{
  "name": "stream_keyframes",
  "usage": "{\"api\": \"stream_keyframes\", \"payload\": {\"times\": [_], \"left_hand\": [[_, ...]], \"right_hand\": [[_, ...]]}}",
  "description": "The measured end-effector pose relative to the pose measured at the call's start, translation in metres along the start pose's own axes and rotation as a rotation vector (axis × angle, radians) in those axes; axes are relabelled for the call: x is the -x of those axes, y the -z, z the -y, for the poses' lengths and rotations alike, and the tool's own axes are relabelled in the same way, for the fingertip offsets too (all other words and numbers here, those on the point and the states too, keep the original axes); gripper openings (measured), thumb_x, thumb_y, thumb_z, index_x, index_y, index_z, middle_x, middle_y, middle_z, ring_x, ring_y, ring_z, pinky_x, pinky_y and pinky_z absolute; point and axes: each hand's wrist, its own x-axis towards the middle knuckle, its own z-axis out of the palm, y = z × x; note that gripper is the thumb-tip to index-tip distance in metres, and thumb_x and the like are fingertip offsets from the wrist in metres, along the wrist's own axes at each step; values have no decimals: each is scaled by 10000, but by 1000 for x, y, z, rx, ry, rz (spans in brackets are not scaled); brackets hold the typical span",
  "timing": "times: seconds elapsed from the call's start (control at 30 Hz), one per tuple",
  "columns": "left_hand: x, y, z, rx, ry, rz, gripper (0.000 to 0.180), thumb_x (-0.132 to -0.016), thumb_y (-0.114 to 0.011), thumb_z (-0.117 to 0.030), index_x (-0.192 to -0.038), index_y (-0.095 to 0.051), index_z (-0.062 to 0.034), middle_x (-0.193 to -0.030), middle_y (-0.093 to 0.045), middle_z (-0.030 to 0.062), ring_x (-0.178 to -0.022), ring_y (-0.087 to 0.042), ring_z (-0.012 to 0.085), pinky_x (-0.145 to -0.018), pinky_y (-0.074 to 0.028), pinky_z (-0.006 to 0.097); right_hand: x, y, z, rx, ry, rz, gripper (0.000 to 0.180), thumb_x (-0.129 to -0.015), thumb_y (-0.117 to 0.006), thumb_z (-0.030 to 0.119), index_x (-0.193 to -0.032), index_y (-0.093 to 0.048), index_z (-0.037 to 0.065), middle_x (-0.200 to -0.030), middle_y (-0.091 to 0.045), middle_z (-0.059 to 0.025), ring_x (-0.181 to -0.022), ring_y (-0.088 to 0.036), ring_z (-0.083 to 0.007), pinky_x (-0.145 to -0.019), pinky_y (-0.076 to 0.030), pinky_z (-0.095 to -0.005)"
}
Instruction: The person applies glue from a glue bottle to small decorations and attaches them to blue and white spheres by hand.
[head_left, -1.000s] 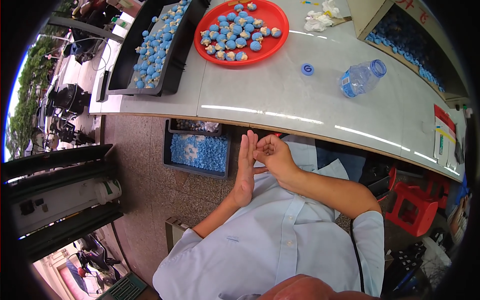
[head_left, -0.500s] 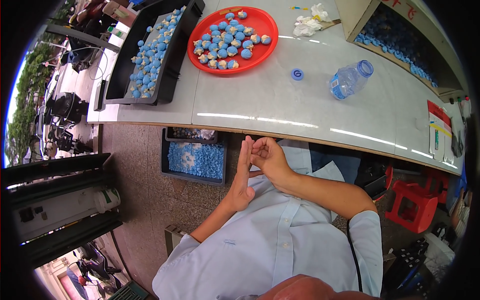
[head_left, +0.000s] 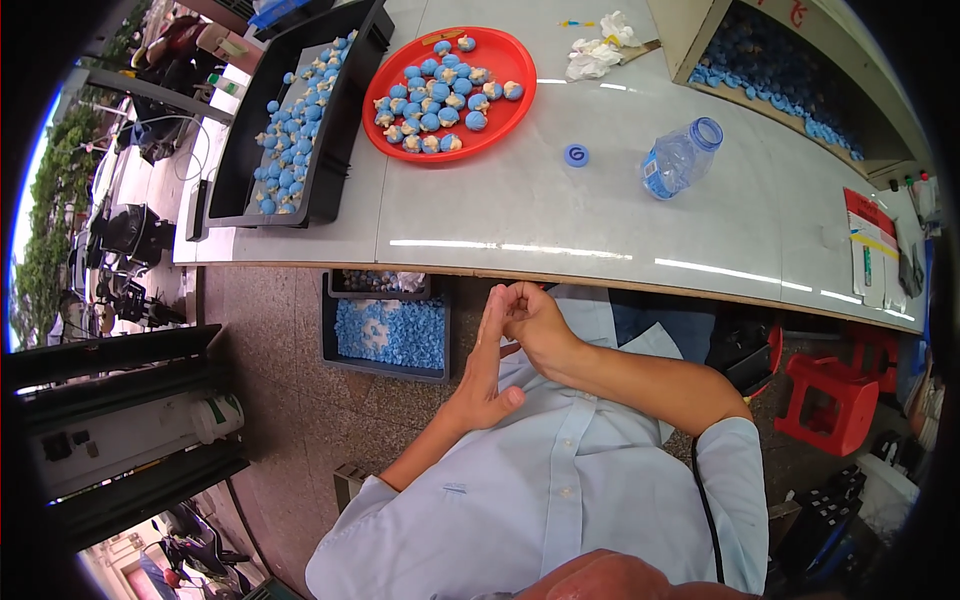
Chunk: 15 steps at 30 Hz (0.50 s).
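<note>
Just below the near edge of the table, my left hand (head_left: 484, 375) is upright with its fingers straight and pressed flat together, thumb apart. Against its palm side rests my right hand (head_left: 538, 328), fingers curled in; anything they pinch is hidden. Beyond the edge, a red round tray (head_left: 500, 135) on the table bears several small blue balls (head_left: 431, 104) with cream-coloured bits on them. To its left stands a long black bin (head_left: 328, 190) with more such blue balls (head_left: 292, 150).
A clear plastic bottle (head_left: 682, 160) and a blue cap (head_left: 576, 155) sit on the white table (head_left: 480, 210). Crumpled tissue (head_left: 596, 55) lies farther back. Under the left edge are bins, one with blue pieces (head_left: 400, 335). A red stool (head_left: 825, 400) stands at right.
The view has shifted slightly, so the table's contents appear a little farther left. My right fingers have curled in more against the left hand, and my left thumb sticks out farther.
</note>
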Motion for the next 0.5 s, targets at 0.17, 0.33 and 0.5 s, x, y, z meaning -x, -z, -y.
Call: {"api": "stream_keyframes", "payload": {"times": [0.17,0.33,0.5], "left_hand": [[0,1,-1,-32,14,24,1196,-867,-558,-741,-1613,43,-24,-1674,33,250,-1536,-132,415,-1079,-437,504],[-2,3,-2,-128,-20,35,1193,-847,-582,-731,-1619,3,-33,-1661,5,290,-1533,-131,441,-1058,-452,513],[-6,3,-4,-190,-67,46,1176,-851,-588,-716,-1620,-17,-33,-1656,-24,303,-1531,-119,464,-1047,-460,521]], "right_hand": [[1,-2,3,-68,-63,-19,172,-934,-622,-22,-1033,-495,38,-987,-601,-66,-879,-630,-140,-682,-554,-299],[-2,4,4,-36,-81,25,129,-957,-582,-44,-1044,-538,40,-1030,-601,-71,-944,-609,-162,-821,-525,-321],[-4,5,4,-56,-44,33,125,-975,-607,18,-1049,-508,35,-966,-616,-75,-824,-645,-162,-657,-559,-322]]}}
